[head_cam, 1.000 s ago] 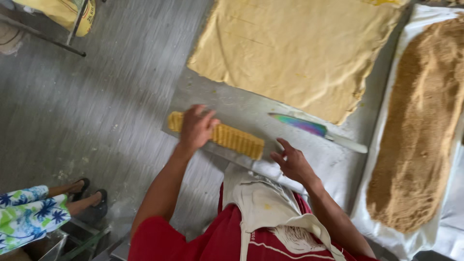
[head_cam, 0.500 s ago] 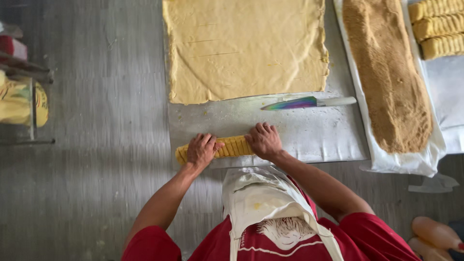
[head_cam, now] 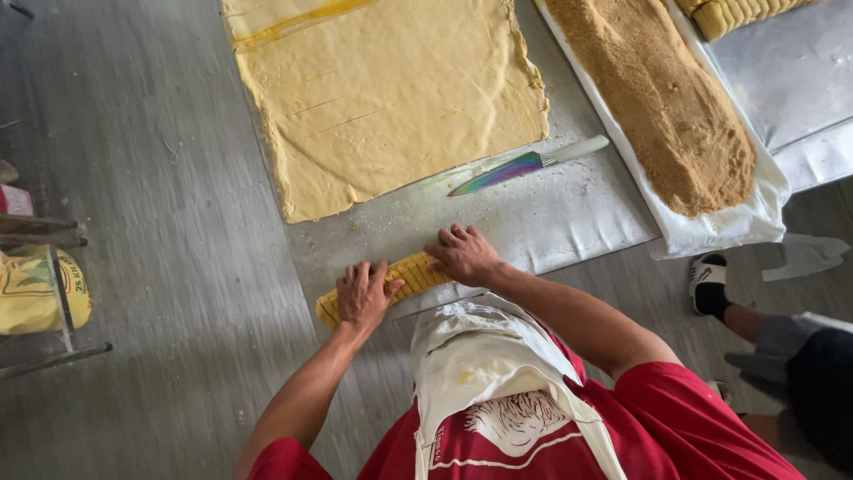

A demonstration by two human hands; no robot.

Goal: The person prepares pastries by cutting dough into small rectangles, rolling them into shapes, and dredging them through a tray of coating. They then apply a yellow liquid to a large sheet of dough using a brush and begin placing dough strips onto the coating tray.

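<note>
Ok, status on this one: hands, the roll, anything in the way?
Left hand and right hand both flat on the ridged dough roll. Knife lies apart, beyond it. Nothing obstructing.

Both bare arms reaching forward, left hand (head_cam: 362, 295) palm down with fingers spread, right hand (head_cam: 462, 255) beside it, fingers curled downward

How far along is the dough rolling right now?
Done: finished ridged rolls sit on the far tray, and the dough sheet is spread on the metal board. In hand: the left hand and right hand both press on one ridged roll at the board's near edge. Left: most of the sheet is uncut, the knife lies idle, and the crumb filling remains heaped.
</note>
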